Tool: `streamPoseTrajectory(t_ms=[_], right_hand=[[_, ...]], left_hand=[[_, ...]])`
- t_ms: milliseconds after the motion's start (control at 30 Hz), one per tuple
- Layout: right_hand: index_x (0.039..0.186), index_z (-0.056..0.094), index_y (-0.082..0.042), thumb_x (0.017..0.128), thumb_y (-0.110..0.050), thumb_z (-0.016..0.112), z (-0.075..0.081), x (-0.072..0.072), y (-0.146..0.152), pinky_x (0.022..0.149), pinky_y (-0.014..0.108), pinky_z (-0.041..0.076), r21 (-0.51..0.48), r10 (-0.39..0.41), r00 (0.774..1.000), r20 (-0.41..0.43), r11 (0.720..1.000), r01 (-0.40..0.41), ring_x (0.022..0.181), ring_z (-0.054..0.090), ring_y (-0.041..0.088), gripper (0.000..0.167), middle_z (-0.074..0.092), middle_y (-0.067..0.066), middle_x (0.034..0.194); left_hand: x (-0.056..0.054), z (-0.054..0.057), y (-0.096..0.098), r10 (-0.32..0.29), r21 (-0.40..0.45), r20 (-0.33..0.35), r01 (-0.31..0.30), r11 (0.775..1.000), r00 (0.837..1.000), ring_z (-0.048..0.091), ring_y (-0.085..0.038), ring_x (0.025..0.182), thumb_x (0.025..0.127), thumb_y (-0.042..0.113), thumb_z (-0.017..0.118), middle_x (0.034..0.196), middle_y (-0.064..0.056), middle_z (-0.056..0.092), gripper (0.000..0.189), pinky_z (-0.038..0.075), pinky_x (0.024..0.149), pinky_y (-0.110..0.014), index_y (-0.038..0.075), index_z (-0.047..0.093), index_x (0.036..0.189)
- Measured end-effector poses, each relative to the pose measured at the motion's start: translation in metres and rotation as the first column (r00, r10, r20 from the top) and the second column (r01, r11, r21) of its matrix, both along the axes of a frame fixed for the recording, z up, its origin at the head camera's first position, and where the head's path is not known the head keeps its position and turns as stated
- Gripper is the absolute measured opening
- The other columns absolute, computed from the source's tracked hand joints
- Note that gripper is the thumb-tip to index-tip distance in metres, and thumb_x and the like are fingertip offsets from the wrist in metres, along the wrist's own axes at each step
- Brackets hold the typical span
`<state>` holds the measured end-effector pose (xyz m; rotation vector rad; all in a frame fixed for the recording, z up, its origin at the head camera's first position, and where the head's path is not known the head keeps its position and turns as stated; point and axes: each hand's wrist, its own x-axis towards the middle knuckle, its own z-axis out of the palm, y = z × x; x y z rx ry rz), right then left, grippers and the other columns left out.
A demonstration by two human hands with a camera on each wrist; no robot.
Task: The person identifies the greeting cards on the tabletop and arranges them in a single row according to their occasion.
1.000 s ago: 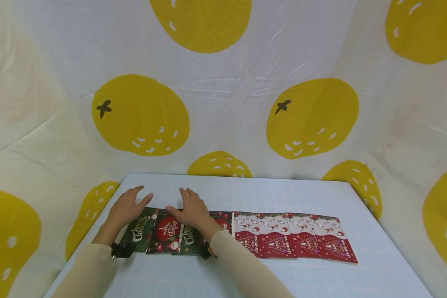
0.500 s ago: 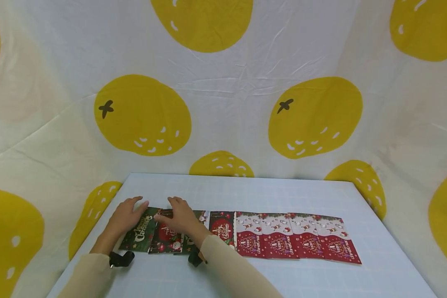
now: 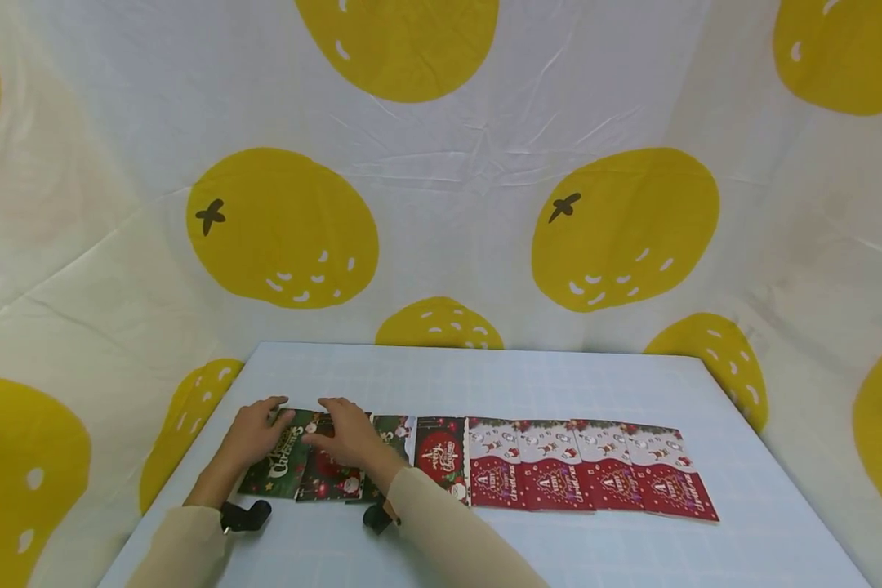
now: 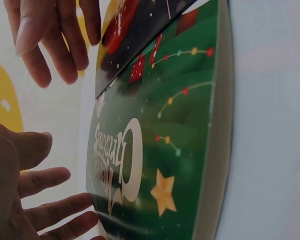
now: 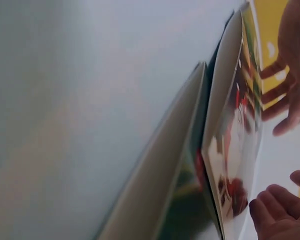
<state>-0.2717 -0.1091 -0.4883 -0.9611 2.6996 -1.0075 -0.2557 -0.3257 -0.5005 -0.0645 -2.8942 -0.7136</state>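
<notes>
A row of overlapping Christmas booklets lies on the table. At its left end is a green booklet (image 3: 282,457), with a thick pale page edge in the left wrist view. My left hand (image 3: 252,435) is at its left side, fingers spread; in the left wrist view some fingertips reach its far edge, and I cannot tell whether they touch. My right hand (image 3: 351,434) is over the dark booklet with a red circle (image 3: 328,478), fingers extended and partly covering it. Another green booklet (image 3: 393,433) is partly hidden behind the right wrist. Neither hand holds anything.
Right of the hands lie another dark booklet with a red circle (image 3: 443,453) and several red-and-white booklets (image 3: 551,465). The pale table (image 3: 595,547) extends around the row. A white cloth with yellow fruit prints (image 3: 470,245) hangs behind and at the sides.
My right hand has moved left, from above the second green booklet to the dark one beside the left hand. The left hand has come slightly nearer. The booklets look unmoved.
</notes>
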Motion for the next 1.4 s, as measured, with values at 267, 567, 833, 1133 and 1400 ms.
streamPoseTrajectory(t_ms=[267,567,833,1133,1400], right_hand=[[0.155,0.049,-0.008,0.103,-0.04,0.068,-0.004,0.002,-0.001,0.114,0.034,0.043,0.021,0.001,1.0,0.014,1.0,-0.001,0.142,0.051,0.02,0.064,0.055,0.007,0.154],[0.154,0.05,-0.005,0.104,-0.04,0.067,-0.007,0.0,-0.001,0.113,0.034,0.044,0.02,-0.005,1.0,0.025,1.0,0.005,0.14,0.053,0.023,0.064,0.056,0.011,0.151],[0.152,0.052,-0.003,0.103,-0.039,0.067,-0.009,-0.001,0.0,0.112,0.034,0.045,0.019,-0.009,1.0,0.023,1.0,0.008,0.138,0.054,0.024,0.062,0.058,0.012,0.149],[0.146,0.058,0.0,0.103,-0.038,0.068,-0.012,0.001,-0.005,0.109,0.032,0.047,0.022,0.008,1.0,-0.007,1.0,-0.007,0.135,0.057,0.023,0.058,0.06,0.012,0.145],[0.146,0.059,-0.003,0.103,-0.036,0.068,-0.011,-0.001,-0.002,0.111,0.032,0.046,0.029,0.01,1.0,-0.002,1.0,-0.01,0.137,0.055,0.022,0.055,0.06,0.01,0.146]], left_hand=[[0.005,0.0,0.002,0.012,0.029,0.004,-0.012,1.0,1.0,0.056,-0.061,0.117,0.103,0.017,0.064,0.123,-0.038,0.065,0.042,0.044,0.098,-0.073,-0.014,0.061,0.132],[0.006,0.003,0.005,0.028,0.064,0.008,-0.029,0.998,1.0,0.058,-0.058,0.12,0.101,0.014,0.066,0.127,-0.038,0.063,0.039,0.045,0.1,-0.07,-0.014,0.063,0.13],[0.005,0.001,0.004,0.047,0.115,-0.044,-0.042,0.992,0.998,0.068,-0.044,0.098,0.092,-0.001,0.073,0.116,-0.032,0.065,0.035,0.055,0.083,-0.059,-0.012,0.066,0.124],[0.008,0.001,-0.008,0.135,0.175,-0.029,-0.128,0.976,0.99,0.07,-0.031,0.081,0.089,-0.004,0.075,0.093,-0.02,0.075,0.019,0.056,0.069,-0.047,-0.003,0.078,0.107],[0.012,0.009,-0.009,0.193,0.212,-0.071,-0.174,0.962,0.979,0.066,-0.025,0.07,0.089,-0.005,0.07,0.091,-0.023,0.074,0.017,0.05,0.059,-0.037,-0.004,0.08,0.103]])
